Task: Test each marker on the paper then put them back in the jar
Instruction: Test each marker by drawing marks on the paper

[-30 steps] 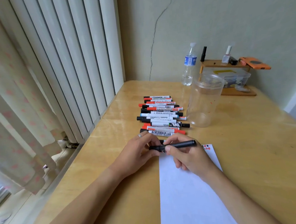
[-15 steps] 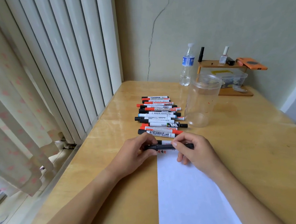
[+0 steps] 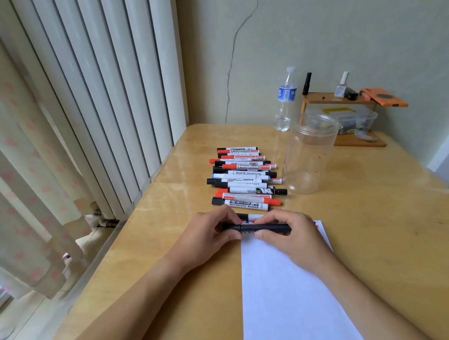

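A black marker lies level above the top edge of the white paper. My left hand pinches its left, cap end and my right hand grips its barrel. Red test marks show on the paper's top edge beside my right hand. A row of several whiteboard markers with black, red and blue caps lies on the table just beyond my hands. The clear plastic jar stands upright and open to their right, with nothing inside.
A water bottle stands at the back of the wooden table. A small wooden shelf with bottles, an orange case and a plastic box sits by the wall. Vertical blinds and a curtain hang at the left.
My hands and the black marker stay at the paper's top edge. My right hand's grip has shifted along the barrel, and the camera has tilted slightly.
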`<state>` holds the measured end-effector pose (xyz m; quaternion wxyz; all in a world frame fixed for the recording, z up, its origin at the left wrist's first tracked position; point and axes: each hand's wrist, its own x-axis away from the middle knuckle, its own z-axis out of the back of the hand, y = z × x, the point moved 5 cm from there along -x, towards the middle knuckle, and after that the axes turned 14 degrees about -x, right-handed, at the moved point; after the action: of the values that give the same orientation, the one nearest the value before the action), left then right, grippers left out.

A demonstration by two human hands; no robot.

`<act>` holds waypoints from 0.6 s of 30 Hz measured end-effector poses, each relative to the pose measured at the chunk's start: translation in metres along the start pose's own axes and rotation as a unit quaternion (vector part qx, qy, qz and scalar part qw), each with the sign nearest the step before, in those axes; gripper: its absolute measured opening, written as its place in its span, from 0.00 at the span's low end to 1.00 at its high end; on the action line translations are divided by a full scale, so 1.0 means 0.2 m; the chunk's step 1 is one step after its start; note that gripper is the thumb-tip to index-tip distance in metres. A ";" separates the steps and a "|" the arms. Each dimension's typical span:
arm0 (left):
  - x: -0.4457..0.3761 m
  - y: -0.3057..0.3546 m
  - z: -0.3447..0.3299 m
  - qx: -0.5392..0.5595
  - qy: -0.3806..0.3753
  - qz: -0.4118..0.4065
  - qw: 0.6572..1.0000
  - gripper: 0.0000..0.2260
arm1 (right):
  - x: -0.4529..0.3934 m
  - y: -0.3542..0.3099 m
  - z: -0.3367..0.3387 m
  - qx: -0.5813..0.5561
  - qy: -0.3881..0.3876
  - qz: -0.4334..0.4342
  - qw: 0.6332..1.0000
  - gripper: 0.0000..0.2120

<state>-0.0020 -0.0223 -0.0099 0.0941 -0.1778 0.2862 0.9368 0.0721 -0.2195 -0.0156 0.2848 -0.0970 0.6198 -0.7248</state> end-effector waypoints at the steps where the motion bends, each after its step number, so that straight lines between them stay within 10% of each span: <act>1: 0.00 0.00 0.00 0.000 -0.001 0.002 1.000 0.07 | 0.00 0.00 0.00 0.000 0.001 -0.002 1.000 0.07; 18: 0.00 0.04 0.00 -0.033 0.008 -0.034 0.999 0.07 | 0.00 -0.04 0.00 0.081 -0.049 0.046 0.994 0.04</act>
<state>-0.0046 -0.0297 -0.0058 0.1179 -0.1981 0.2501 0.9404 0.0689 -0.2191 -0.0084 0.3548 -0.0808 0.5479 -0.7533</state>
